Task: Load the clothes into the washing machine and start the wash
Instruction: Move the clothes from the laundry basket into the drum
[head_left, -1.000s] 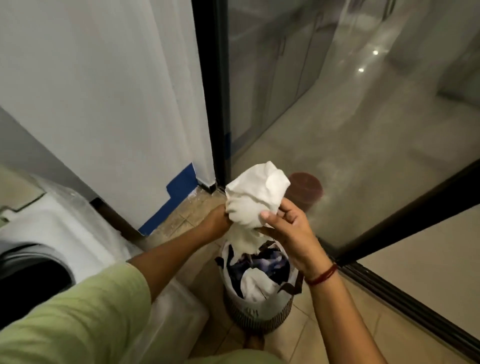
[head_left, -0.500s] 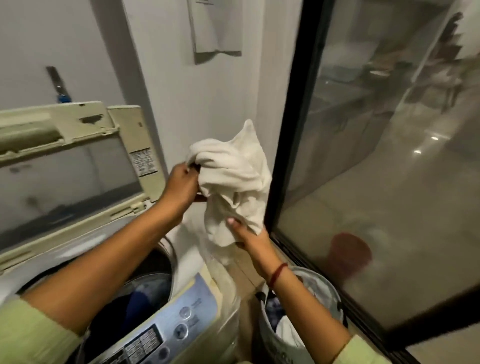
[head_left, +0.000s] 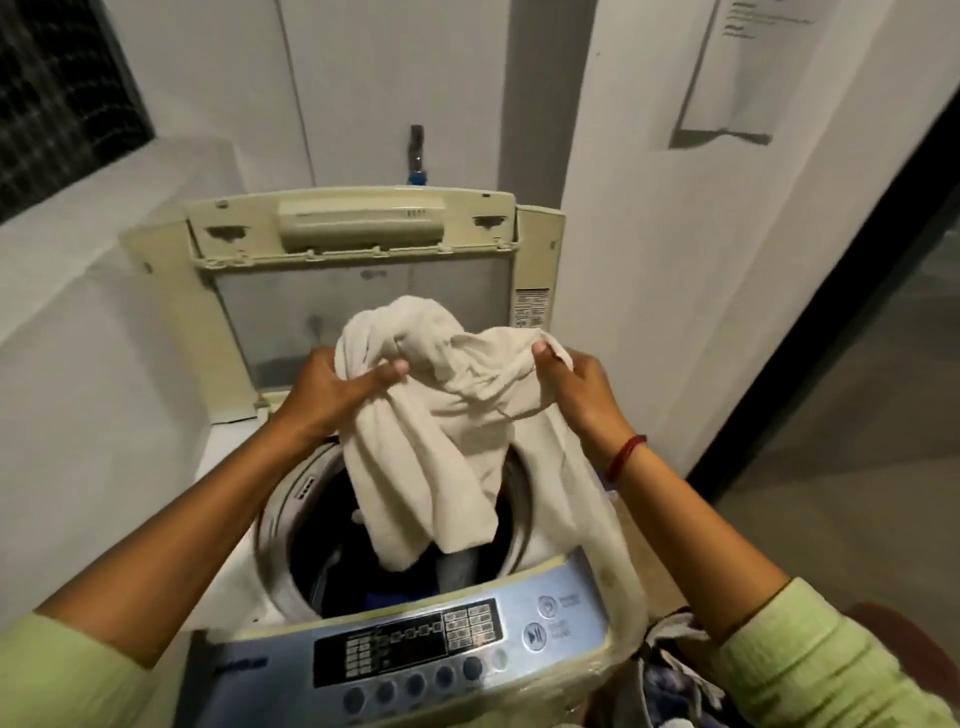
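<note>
Hands, two, both gripping one cloth: left hand (head_left: 324, 389) is clutching a bunched fold with fingers curled round it; right hand (head_left: 582, 384) is pinching the opposite upper edge between thumb and fingers.

Cloth (head_left: 441, 467), white, is hanging above the washer (head_left: 221, 447), just over the open drum (head_left: 280, 514). Its top is stretching sideways between the two hands. Its long axis is running roughly vertical, with the lower end pointing down into the drum mouth. A second length is trailing down the right side, draping over the washer's right edge beside the panel (head_left: 415, 649).

Drum is holding dark clothes (head_left: 395, 597), blue and grey, beneath the cloth's tip.

Lid (head_left: 363, 291) is standing upright behind the hands.

Red band (head_left: 626, 457) is circling the right wrist.

Tap (head_left: 415, 156) is sitting on the wall behind the lid.

Sheet (head_left: 727, 67) is hanging on the wall at upper right.

More clothes (head_left: 675, 670) are lying at lower right, beside the washer.
</note>
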